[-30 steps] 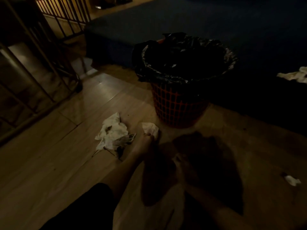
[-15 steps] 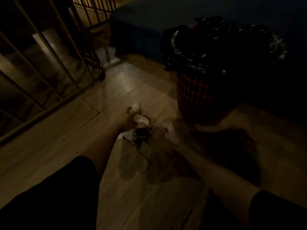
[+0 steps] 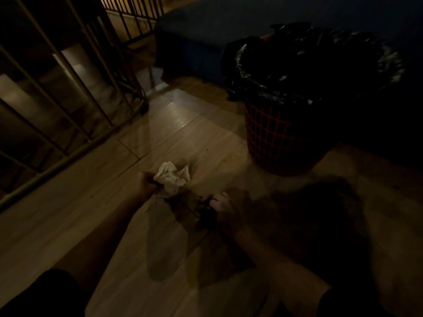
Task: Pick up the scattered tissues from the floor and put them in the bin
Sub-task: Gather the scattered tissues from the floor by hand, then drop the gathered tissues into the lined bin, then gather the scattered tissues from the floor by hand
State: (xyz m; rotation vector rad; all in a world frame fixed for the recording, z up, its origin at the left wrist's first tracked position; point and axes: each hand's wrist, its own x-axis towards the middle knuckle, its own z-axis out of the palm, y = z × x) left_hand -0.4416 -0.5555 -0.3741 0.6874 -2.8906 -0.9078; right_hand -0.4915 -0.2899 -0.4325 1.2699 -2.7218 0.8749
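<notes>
- Currently, left hand [image 3: 147, 186] clutches tissue wad [image 3: 172, 179] at floor [image 3: 206, 143] level, near bin [image 3: 274, 143]; loose folds may drop in transit.
- Right hand [image 3: 225, 210]: curled, grip indiscernible in shadow.
- Heaped bin liner [image 3: 251, 65] may shed tissues.

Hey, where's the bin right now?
In the head view it is at the upper right: the bin stands on the floor, beyond and to the right of the right hand and the tissue.
</notes>
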